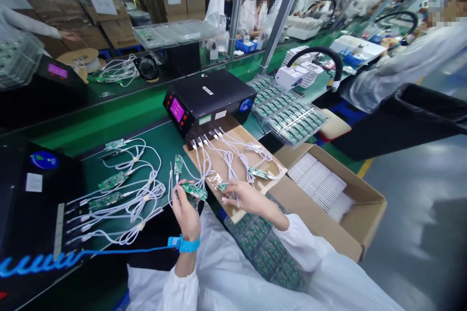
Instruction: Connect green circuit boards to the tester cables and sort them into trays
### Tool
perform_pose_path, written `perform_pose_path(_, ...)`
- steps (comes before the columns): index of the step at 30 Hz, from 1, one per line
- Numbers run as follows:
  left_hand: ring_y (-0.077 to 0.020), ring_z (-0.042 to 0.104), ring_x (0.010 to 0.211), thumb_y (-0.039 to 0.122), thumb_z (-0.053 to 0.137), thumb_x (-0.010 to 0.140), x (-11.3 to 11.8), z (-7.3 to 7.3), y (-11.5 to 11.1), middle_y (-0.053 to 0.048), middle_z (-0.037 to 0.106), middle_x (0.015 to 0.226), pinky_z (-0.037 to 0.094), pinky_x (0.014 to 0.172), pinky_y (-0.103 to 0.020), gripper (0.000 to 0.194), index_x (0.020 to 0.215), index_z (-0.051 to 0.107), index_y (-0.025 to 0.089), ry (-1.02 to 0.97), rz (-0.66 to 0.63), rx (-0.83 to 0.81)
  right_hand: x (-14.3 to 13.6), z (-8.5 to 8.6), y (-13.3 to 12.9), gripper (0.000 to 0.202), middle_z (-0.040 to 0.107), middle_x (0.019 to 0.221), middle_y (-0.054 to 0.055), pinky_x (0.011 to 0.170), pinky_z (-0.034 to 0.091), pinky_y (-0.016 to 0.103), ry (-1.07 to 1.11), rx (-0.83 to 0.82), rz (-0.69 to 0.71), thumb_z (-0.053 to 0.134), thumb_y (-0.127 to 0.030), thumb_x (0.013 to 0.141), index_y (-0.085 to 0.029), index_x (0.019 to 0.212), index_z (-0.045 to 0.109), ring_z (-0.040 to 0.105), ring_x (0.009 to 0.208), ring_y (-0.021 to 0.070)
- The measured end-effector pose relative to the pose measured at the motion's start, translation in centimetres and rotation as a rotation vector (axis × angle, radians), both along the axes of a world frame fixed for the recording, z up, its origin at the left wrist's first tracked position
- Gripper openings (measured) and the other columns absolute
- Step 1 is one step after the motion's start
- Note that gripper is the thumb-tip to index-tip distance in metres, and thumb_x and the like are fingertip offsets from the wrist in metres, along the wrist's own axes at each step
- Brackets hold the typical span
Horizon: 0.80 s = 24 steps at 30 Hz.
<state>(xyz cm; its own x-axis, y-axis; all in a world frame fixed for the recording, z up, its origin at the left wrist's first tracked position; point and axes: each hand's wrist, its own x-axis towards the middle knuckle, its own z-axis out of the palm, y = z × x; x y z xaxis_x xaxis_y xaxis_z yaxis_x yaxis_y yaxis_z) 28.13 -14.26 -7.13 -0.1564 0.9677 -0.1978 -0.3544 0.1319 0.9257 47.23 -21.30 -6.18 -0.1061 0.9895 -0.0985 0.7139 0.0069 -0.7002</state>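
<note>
My left hand (187, 215), a blue wrist strap (188, 244) around its wrist, is closed on a green circuit board (195, 191); a second board seems to lie beneath it. The fingers of my right hand (248, 198) pinch another small green board (222, 187), mostly hidden by them. A white cable end shows under those fingers. Between my hands and the black tester box (215, 95) with a pink screen, white cables (228, 160) run over a brown board (239, 141). One circuit board (258, 173) lies there on its cable, and another (178, 165) stands left of it.
A second black box (34, 204) at left has bundled white cables (146, 198) and several boards. Trays of boards lie behind (288, 112) and by my lap (270, 248). A cardboard box (368, 214) holds white units. A coiled blue cord (44, 265) trails left. People sit farther along.
</note>
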Motion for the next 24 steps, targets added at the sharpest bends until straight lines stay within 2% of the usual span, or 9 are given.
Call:
perform_pose_path(2,-0.0162,0.067,0.077,0.063,0.064,0.089,0.2,0.5,-0.8,-0.006,0.07,0.092,0.054,0.066,-0.026,0.049,0.107,0.064,0.018,-0.075,-0.142,-0.115,-0.2,0.1,0.1,0.023,0.068,0.096,0.007,0.081,0.049,0.03,0.002,0.004,-0.005,0.079,-0.028,0.088,-0.017,0.108,0.077,0.063,0.085,0.0196)
perform_pose_path(5,-0.0166,0.067,0.074,0.06,0.07,0.086,0.3,1.6,-1.5,-0.004,0.068,0.085,0.055,0.068,-0.028,0.047,0.103,0.063,0.018,-0.181,-0.375,-0.251,-0.1,0.4,0.5,0.031,0.066,0.099,0.006,0.084,0.052,0.032,0.062,0.076,-0.103,0.071,-0.025,0.093,-0.017,0.123,0.07,0.063,0.08,0.0174)
perform_pose_path(8,-0.0157,0.067,0.071,0.063,0.069,0.086,0.3,2.3,-1.8,-0.003,0.067,0.084,0.055,0.067,-0.029,0.05,0.105,0.061,0.018,-0.223,-0.513,-0.277,-0.8,0.1,1.6,0.053,0.062,0.12,0.01,0.089,0.056,0.036,0.027,0.169,-0.187,0.061,-0.017,0.095,-0.02,0.147,0.05,0.065,0.085,0.0175)
perform_pose_path(10,-0.0133,0.064,0.066,0.064,0.069,0.087,0.4,2.3,-2.1,-0.001,0.065,0.084,0.053,0.063,-0.027,0.052,0.109,0.058,0.019,-0.182,-0.579,-0.234,-1.7,-0.6,2.3,0.067,0.056,0.134,0.014,0.09,0.058,0.038,-0.116,0.186,-0.189,0.056,-0.011,0.094,-0.023,0.157,0.036,0.068,0.095,0.0206)
perform_pose_path(14,-0.0098,0.058,0.06,0.055,0.08,0.08,0.7,0.6,-2.3,0.0,0.065,0.088,0.05,0.061,-0.025,0.055,0.116,0.054,0.021,0.133,-0.613,-0.078,-3.3,-2.2,2.8,0.074,0.053,0.144,0.019,0.093,0.058,0.045,-0.394,0.208,-0.109,0.053,-0.009,0.093,-0.02,0.162,0.027,0.068,0.11,0.0304)
perform_pose_path(17,-0.0121,0.06,0.064,0.053,0.08,0.079,0.9,-1.1,-2.0,-0.004,0.068,0.092,0.051,0.062,-0.026,0.051,0.112,0.06,0.02,0.285,-0.614,0.014,-3.2,-2.8,2.3,0.078,0.047,0.153,0.02,0.099,0.057,0.047,-0.376,0.278,-0.044,0.052,-0.008,0.094,-0.022,0.164,0.021,0.065,0.121,0.0321)
perform_pose_path(20,-0.012,0.055,0.056,0.054,0.073,0.085,0.9,-2.2,-1.7,-0.003,0.066,0.08,0.049,0.058,-0.027,0.041,0.105,0.065,0.019,0.281,-0.62,0.055,-2.3,-2.5,1.3,0.083,0.036,0.163,0.018,0.1,0.058,0.046,-0.272,0.308,-0.04,0.048,-0.007,0.094,-0.028,0.166,0.011,0.063,0.127,0.0303)
perform_pose_path(22,-0.0129,0.055,0.056,0.053,0.07,0.088,0.9,-2.3,-1.6,-0.002,0.065,0.076,0.05,0.06,-0.027,0.037,0.102,0.066,0.019,0.278,-0.604,0.078,-1.4,-2.0,0.6,0.082,0.03,0.165,0.018,0.095,0.061,0.044,-0.189,0.311,-0.066,0.046,-0.008,0.096,-0.032,0.166,0.011,0.067,0.119,0.0272)
perform_pose_path(24,-0.0152,0.06,0.064,0.052,0.07,0.088,0.8,-2.0,-1.6,-0.004,0.066,0.079,0.052,0.065,-0.029,0.035,0.099,0.068,0.019,0.288,-0.566,0.111,-0.6,-1.5,0.0,0.075,0.027,0.163,0.02,0.09,0.063,0.042,-0.11,0.328,-0.103,0.047,-0.011,0.098,-0.033,0.164,0.016,0.072,0.101,0.0211)
